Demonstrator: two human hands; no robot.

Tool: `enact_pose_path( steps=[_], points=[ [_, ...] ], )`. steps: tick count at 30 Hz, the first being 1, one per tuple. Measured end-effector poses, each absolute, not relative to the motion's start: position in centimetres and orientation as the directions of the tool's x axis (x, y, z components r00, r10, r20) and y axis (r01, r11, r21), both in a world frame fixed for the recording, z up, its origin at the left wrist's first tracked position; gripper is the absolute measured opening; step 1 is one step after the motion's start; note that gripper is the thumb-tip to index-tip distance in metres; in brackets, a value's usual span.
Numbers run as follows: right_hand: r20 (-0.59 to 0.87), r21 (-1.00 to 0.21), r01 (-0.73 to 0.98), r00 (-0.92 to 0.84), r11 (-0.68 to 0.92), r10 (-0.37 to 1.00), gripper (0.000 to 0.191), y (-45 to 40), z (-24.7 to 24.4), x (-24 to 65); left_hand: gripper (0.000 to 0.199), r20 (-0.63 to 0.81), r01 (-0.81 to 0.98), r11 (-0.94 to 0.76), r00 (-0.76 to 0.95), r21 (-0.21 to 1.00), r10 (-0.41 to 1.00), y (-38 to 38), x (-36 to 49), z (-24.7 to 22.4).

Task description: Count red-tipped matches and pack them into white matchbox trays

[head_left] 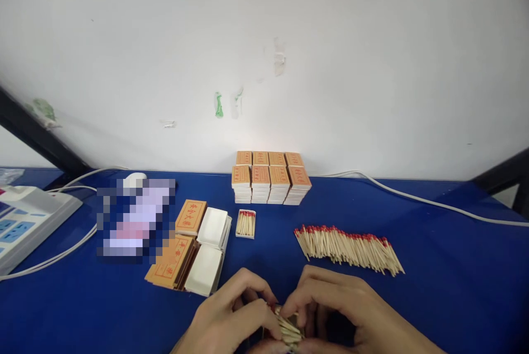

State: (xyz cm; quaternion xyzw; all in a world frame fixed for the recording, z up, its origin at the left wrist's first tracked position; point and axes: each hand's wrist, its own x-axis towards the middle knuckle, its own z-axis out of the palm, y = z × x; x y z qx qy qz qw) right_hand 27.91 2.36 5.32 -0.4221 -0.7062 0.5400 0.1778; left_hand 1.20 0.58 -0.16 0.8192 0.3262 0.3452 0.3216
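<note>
At the bottom centre, my left hand (237, 318) and my right hand (336, 301) are curled around a small bunch of matches (289, 330), their fingers closed on it from both sides. Some red heads show by my left fingertips; what lies beneath the bunch is mostly hidden. Beyond my hands, a white tray filled with matches (246, 224) lies on the table. To the right, a long row of loose matches (351, 248) has its red heads toward the wall. Left of my hands are white empty trays (204, 270) and orange matchbox sleeves (168, 263).
Stacked matchboxes (270, 178) stand against the white wall (264, 67). A blurred phone (142, 216) and a white power strip (31, 224) lie at the left on the blue table (433, 299). A white cable (421, 201) runs along the back right.
</note>
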Motion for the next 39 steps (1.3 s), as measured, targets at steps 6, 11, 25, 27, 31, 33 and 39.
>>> enact_pose_path(
  steps=[6,11,25,27,31,33,39],
  points=[
    [-0.186,-0.895,0.434,-0.572,0.102,0.799,0.009,2.5,4.5,27.6,0.018,0.451,0.244,-0.632,0.521,0.735,0.725,1.1,1.6,-0.9],
    [-0.210,-0.881,0.461,-0.581,0.104,0.786,0.010,2.8,4.8,28.0,0.014,0.449,0.243,-0.634,0.527,0.734,0.722,1.1,1.6,-0.8],
    [-0.148,-0.877,0.451,-0.584,0.168,0.798,0.009,2.8,3.9,28.5,0.016,0.186,0.383,-0.521,0.642,0.763,0.744,0.8,1.3,2.4],
    [-0.156,-0.885,0.441,-0.586,0.151,0.795,0.009,2.8,3.9,28.6,0.020,0.205,0.354,-0.515,0.634,0.780,0.746,1.0,1.3,1.9],
    [-0.219,-0.897,0.435,-0.580,0.071,0.785,0.006,3.0,4.4,28.7,0.027,0.238,0.263,-0.474,0.606,0.841,0.759,1.2,1.0,0.5],
    [-0.237,-0.894,0.445,-0.570,0.054,0.787,0.006,3.1,4.4,28.6,0.027,0.210,0.264,-0.448,0.612,0.854,0.762,1.3,0.9,0.1],
    [-0.193,-0.897,0.438,-0.494,0.051,0.848,0.013,2.9,3.1,28.1,0.028,0.141,0.292,-0.367,0.579,0.883,0.803,1.3,1.1,0.1]
  ],
)
